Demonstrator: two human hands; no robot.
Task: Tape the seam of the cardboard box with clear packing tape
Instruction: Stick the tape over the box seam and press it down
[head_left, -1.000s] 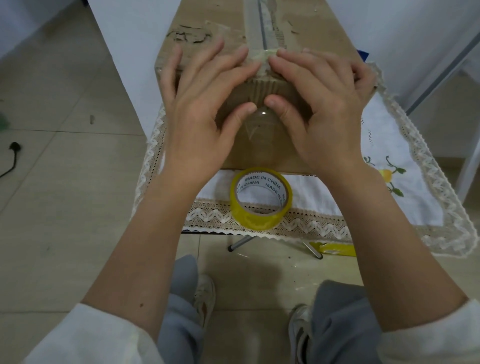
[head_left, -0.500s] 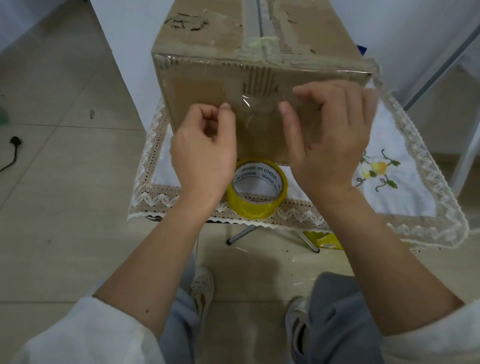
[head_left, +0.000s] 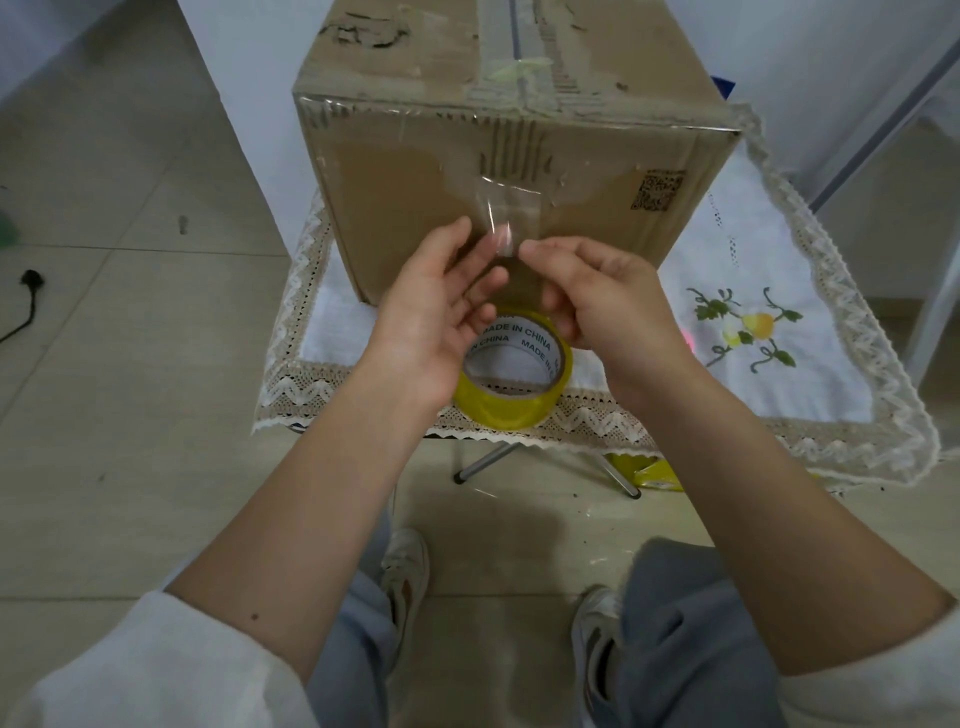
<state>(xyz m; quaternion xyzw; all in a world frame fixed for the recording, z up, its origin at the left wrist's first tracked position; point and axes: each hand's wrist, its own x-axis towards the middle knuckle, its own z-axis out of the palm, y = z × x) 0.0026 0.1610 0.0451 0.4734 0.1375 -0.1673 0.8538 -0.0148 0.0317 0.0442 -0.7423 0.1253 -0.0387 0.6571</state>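
The left hand (head_left: 434, 317) and right hand (head_left: 597, 301) meet in front of the near face of the box, fingertips pinching the lower, loose end of a strip of clear packing tape (head_left: 501, 218). The left hand's thumb and fingers close on the strip from the left, palm turned partly upward; the right hand's thumb and forefinger grip it from the right. The strip's upper part lies against the box face, below the torn patch of corrugation.

Just under the hands a yellow-tinted roll of tape with a white printed core (head_left: 511, 379) lies flat on the surface, near its front edge. The large brown cardboard box (head_left: 405, 197) stands behind the roll on a white embroidered cloth with a lace border (head_left: 779, 332). The box's top seam (head_left: 514, 47) runs away from the viewer under older tape, and clear film wraps the near top edge. Below, grey trouser legs and pale shoes stand on the tiled floor (head_left: 104, 415).
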